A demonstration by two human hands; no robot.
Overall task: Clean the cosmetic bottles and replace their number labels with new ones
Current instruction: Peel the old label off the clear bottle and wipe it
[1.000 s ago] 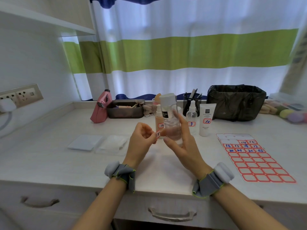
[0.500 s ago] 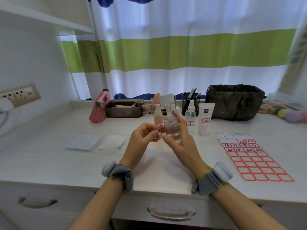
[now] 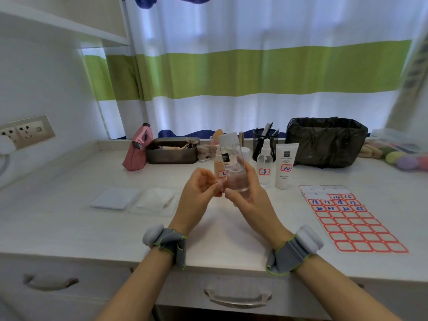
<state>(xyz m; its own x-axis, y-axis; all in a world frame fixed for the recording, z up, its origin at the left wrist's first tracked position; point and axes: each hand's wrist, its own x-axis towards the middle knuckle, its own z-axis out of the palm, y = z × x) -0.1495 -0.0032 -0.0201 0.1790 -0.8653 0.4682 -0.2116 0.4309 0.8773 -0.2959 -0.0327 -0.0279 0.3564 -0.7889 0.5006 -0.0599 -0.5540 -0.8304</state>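
My right hand [image 3: 249, 195] grips a clear bottle with a white cap [image 3: 232, 159], held upright above the desk. My left hand [image 3: 199, 193] has its fingers pinched together at the bottle's lower left side; a small label between them is hard to make out. Behind stand a beige bottle labelled 12 [image 3: 218, 166], a clear spray bottle labelled 5 [image 3: 264, 164] and a white tube labelled 10 [image 3: 286, 166]. A red-bordered label sheet [image 3: 349, 218] with blue numbers lies on the right of the desk [image 3: 69, 228].
Two white wipe pads [image 3: 114, 198] [image 3: 155, 200] lie left of my hands. At the back are a pink pouch [image 3: 137, 149], a dark tray [image 3: 172, 150], a mesh pen cup [image 3: 265, 140], a bin with a black bag [image 3: 325, 140] and pastel sponges [image 3: 403, 158].
The bottle in my right hand has tilted slightly back to the left. My left fingers have stayed pinched at its lower side.
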